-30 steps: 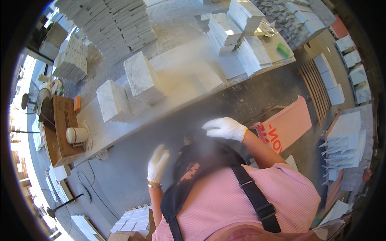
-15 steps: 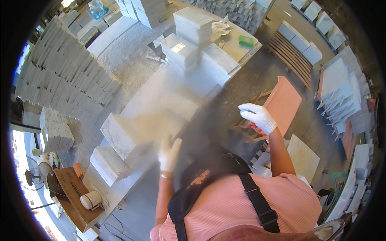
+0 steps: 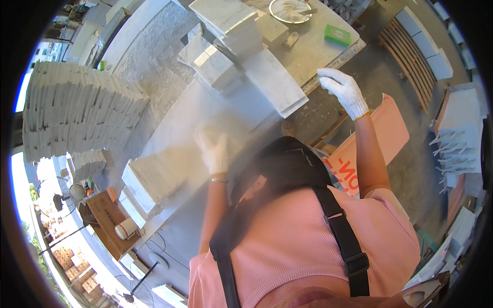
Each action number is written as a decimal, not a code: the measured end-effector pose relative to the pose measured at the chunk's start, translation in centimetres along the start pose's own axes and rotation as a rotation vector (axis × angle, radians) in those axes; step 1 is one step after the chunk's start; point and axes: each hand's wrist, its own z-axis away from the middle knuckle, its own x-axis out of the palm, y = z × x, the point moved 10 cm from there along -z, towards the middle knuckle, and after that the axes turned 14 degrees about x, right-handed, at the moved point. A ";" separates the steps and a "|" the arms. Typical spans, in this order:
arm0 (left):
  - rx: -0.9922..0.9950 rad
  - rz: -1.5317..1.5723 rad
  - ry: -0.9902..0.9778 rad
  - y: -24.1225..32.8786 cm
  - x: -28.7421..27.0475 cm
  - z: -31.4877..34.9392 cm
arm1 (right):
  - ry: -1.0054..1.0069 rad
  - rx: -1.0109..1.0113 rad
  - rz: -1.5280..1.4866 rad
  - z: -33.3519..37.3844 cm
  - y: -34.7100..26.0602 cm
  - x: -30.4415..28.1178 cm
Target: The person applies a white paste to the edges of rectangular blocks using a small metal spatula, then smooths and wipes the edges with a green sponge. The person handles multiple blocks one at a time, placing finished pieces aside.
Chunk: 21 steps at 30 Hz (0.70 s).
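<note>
My left hand (image 3: 214,154), in a white knit glove, hovers over or rests on the worktable's near edge, beside a stack of pale marble tiles (image 3: 162,179). Haze blurs its fingertips, but the thumb stands apart from the fingers and nothing shows in its grasp. My right hand (image 3: 345,93), gloved alike, is raised past the table's right edge with fingers loosely stretched and nothing held. Nearest to it lies a grey-white marble slab (image 3: 277,79) at the table edge. Behind that slab rises a taller stack of marble pieces (image 3: 228,25).
A metal bowl (image 3: 290,10) of pale powder and a green box (image 3: 337,35) stand at the table's far end. Tall tile stacks (image 3: 77,113) rise at left, near a cardboard box (image 3: 108,220). A pink board (image 3: 382,133) and a slatted wooden rack (image 3: 411,61) are at right.
My right hand has moved forward from over the pink board to beside the table edge. My left hand has shifted slightly forward. The whole view has shifted and turned.
</note>
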 end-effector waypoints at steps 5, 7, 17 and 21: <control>-0.139 -0.117 -0.019 2.4 -1.4 0.4 | -0.197 -0.162 0.100 -5.8 -4.3 3.6; -0.097 -0.111 0.046 4.6 -2.8 0.3 | -0.228 -0.194 0.106 -7.3 -5.3 5.1; 0.370 0.355 -0.071 19.7 1.5 -5.4 | -0.385 -0.214 0.097 -9.7 -7.7 10.7; 0.301 0.411 -0.030 20.9 2.2 -6.7 | -0.469 -0.172 0.051 -10.5 -7.5 11.2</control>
